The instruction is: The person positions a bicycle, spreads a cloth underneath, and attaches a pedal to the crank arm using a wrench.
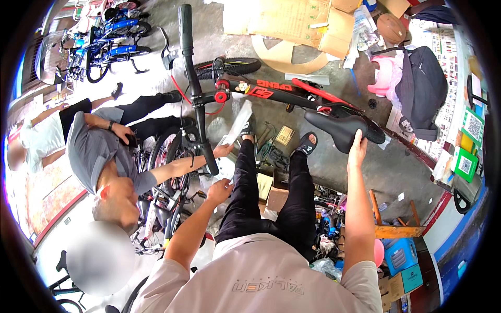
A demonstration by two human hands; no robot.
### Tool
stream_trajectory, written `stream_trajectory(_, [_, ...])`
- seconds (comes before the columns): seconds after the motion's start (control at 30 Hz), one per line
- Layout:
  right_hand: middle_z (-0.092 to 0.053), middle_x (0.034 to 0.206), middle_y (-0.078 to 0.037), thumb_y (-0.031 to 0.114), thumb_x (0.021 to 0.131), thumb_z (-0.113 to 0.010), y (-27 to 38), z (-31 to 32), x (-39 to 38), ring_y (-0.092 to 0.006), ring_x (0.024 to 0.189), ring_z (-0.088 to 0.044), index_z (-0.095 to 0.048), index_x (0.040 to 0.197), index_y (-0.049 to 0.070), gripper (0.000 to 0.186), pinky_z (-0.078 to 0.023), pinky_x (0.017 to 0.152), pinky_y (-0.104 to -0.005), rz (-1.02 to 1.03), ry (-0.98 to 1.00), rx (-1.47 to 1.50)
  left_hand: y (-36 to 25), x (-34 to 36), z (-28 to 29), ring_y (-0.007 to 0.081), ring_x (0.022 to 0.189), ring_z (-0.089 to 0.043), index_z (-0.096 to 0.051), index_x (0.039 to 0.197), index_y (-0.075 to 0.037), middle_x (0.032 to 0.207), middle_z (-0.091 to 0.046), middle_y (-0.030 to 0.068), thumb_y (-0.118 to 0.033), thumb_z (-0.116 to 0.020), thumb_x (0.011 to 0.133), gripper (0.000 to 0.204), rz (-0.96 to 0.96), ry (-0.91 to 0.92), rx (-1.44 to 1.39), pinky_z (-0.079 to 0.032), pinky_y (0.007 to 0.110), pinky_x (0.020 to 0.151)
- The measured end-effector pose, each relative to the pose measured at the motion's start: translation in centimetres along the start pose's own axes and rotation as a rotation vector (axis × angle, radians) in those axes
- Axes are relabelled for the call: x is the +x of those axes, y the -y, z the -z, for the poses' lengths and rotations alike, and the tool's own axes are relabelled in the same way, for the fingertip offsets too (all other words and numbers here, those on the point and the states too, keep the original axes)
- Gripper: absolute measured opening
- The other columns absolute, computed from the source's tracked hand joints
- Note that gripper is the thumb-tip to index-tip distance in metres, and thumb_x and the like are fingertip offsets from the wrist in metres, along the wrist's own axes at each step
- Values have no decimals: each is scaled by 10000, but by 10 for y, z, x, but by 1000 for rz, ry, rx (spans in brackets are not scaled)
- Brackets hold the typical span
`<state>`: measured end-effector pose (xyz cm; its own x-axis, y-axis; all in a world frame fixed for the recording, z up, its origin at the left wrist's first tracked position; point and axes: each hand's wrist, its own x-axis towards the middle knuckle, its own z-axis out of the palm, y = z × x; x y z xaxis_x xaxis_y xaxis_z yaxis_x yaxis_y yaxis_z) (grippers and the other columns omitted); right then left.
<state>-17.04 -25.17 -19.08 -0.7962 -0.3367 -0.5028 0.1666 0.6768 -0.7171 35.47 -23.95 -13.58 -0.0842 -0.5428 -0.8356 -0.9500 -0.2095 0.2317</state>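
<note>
A black and red bicycle [271, 94] stands before me, its handlebar [195, 86] to the left and its black saddle [334, 129] to the right. My right hand [357, 151] grips the saddle's near edge, thumb and fingers on its side. My left hand [219, 191] is closed with curled fingers just below the handlebar's near grip [210, 159]; whatever it may hold is too small to make out. Beside that grip, a co-worker's hand [223, 151] reaches in near a thin white sheet [239, 122].
A co-worker in a grey shirt [83, 143] leans in at left, near several parked bikes [169, 156]. Tools [269, 148] and a small yellow box [284, 135] lie by my feet. Flattened cardboard [282, 21] lies beyond; a wooden stool [396, 229] stands at right.
</note>
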Motion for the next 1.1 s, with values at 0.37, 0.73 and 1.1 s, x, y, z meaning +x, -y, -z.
stream_trajectory(0.37, [-548,1344,-159,574,956,-547,-3,3,3,-242,1223,-527,-501,1345,-10,703,-373,1056,-346,-3,50,12,-65,-11,-9,352,943,-641,-658,1067,-48,1000,-662,153,-289,-651,870,311,-246,-163,125,-518,454,817])
stream_trajectory(0.73, [-500,1398,-175,598,954,-530,-7,5,8,-260,1282,-486,-432,1410,-35,786,-344,1084,-349,-17,73,-60,-107,-31,20,312,1050,-592,-626,1148,-62,1173,-606,129,-247,-679,846,358,-491,-207,358,-478,429,884])
stream_trajectory(1.1, [-317,1553,-215,655,938,-489,-10,13,14,-290,1438,-321,-247,1500,-98,971,-234,1169,-346,-50,222,-57,-154,-3,130,447,1358,-344,-279,1461,54,1475,-338,281,-270,-815,741,954,-247,-1053,278,-279,510,1112])
